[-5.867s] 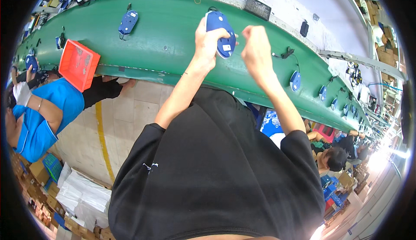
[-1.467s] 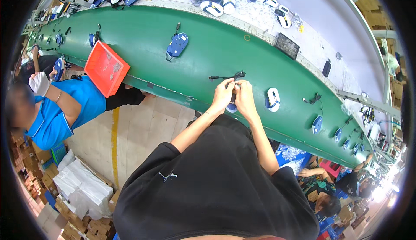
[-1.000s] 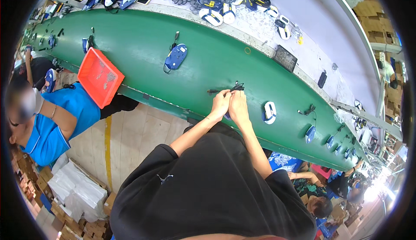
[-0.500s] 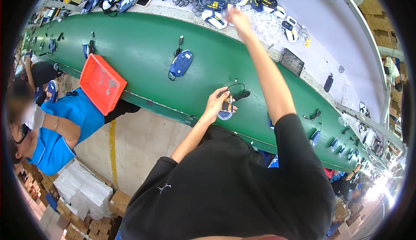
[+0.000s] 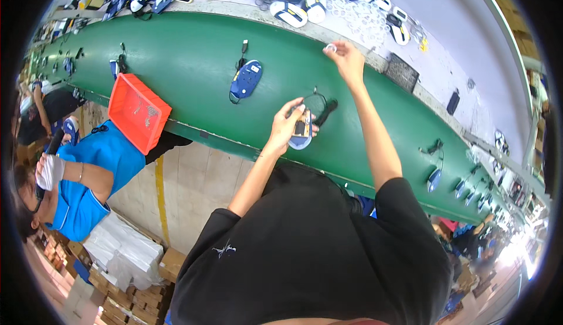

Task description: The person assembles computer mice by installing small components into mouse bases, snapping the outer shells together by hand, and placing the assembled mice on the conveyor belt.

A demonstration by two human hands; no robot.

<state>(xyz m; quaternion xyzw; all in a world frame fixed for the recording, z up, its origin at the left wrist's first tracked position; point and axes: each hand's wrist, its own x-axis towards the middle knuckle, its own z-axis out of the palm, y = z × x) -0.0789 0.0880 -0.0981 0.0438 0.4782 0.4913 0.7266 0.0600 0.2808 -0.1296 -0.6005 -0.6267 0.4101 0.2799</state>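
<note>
Over the near edge of the green conveyor belt [image 5: 193, 61], our left hand [image 5: 283, 128] grips an opened computer mouse [image 5: 301, 144], seemingly face-up to bare its circuit board [image 5: 301, 128]; toward the far edge, our right hand [image 5: 350, 63] pinches a translucent ring [image 5: 331, 48], its smallness likely explaining the delicate hold.

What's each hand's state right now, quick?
Left hand: closed around an opened computer mouse.
Right hand: closed, pinching a small whitish ring between its fingertips.
</note>
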